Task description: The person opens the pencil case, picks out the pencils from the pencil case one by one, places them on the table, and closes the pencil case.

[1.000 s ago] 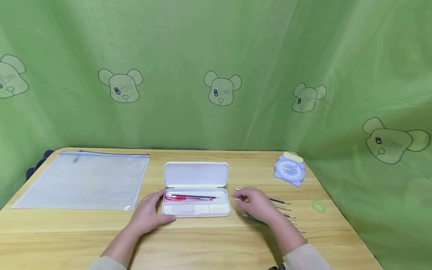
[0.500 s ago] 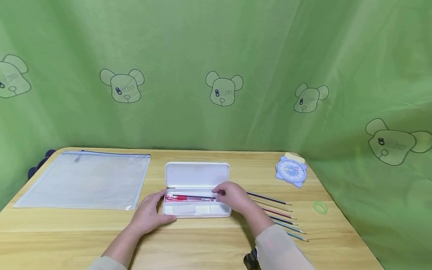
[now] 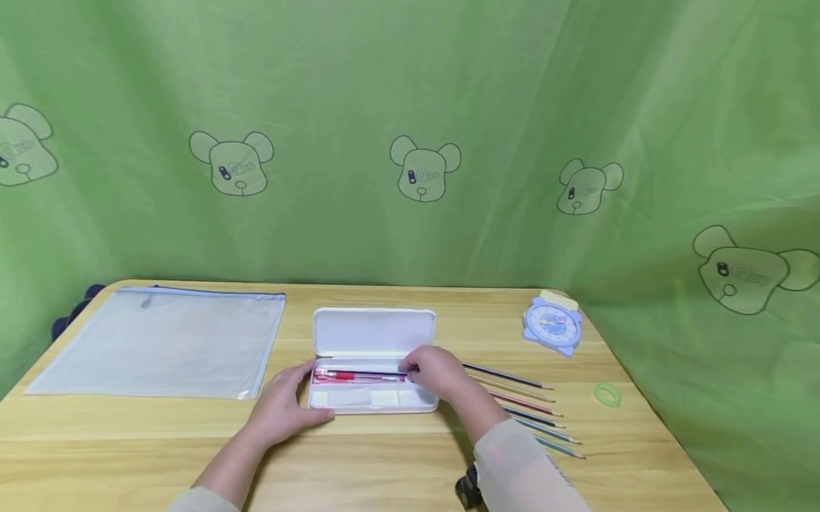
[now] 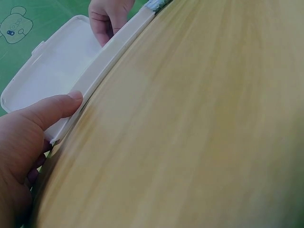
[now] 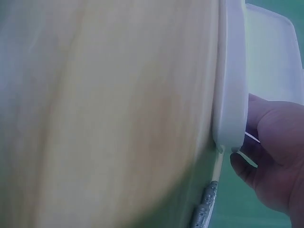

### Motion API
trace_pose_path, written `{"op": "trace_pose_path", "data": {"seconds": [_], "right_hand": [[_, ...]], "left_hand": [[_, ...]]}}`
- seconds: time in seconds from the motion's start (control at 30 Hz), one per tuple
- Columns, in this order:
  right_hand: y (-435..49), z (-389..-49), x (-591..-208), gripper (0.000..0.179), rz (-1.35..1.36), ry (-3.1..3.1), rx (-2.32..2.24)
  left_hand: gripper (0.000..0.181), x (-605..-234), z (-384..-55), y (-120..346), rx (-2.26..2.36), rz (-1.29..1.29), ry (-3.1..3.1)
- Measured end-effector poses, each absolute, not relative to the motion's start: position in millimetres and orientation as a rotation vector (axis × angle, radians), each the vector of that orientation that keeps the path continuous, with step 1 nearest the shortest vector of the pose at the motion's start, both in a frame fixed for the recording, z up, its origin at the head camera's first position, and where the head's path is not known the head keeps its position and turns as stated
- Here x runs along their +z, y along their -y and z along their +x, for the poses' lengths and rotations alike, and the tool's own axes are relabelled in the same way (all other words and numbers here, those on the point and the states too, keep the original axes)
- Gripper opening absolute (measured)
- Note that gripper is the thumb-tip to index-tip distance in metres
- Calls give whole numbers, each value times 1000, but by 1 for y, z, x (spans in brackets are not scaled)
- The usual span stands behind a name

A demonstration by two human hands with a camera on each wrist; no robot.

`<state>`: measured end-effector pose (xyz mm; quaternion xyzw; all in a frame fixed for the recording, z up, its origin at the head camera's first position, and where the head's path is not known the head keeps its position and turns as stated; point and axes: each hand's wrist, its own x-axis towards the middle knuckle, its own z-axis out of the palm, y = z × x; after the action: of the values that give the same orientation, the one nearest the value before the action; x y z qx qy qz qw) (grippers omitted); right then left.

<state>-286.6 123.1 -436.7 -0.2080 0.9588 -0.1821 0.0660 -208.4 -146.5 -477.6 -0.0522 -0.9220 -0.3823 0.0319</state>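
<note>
A white pencil case point(image 3: 378, 332) lies on the table with its lid raised. Inside are a red pen point(image 3: 346, 375) and a dark pencil point(image 3: 369, 373). My left hand point(image 3: 278, 410) grips the case's left end, its thumb point(image 4: 61, 108) pressed against the front wall and the other fingers round the side. My right hand point(image 3: 437, 372) reaches over the case's right end, fingertips down inside at the dark pencil's right end, which they cover. In the right wrist view, that hand's curled fingers point(image 5: 251, 152) are beside the case's end wall.
Several coloured pencils point(image 3: 534, 407) lie side by side to the right, partly under my right forearm. A blue toy clock point(image 3: 552, 325) sits at the back right, a green ring point(image 3: 608, 394) nearer. A clear zip pouch point(image 3: 162, 343) lies at the left. A green curtain point(image 3: 328, 228) hangs behind.
My right hand has moved left from over the loose pencils into the pencil case, and its fingertips now sit slightly further left. The left hand has stayed at the case.
</note>
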Motion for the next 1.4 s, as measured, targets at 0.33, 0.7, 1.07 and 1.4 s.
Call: {"op": "trace_pose_path", "data": {"seconds": [0.33, 0.7, 1.07, 1.4], "right_hand": [[-125, -281, -436, 19, -649, -2907, -582], [-147, -272, -422, 17, -699, -2950, -764], [-205, -252, -405, 18, -599, -2944, -863], [-264, -220, -404, 17, -561, -3031, -784]], "left_hand": [[99, -477, -207, 146, -1179, -165, 2841], [98, -478, -208, 145, -1171, -180, 2832], [99, -479, -210, 147, -1171, -172, 2839], [99, -479, -208, 147, -1178, -167, 2844]]}}
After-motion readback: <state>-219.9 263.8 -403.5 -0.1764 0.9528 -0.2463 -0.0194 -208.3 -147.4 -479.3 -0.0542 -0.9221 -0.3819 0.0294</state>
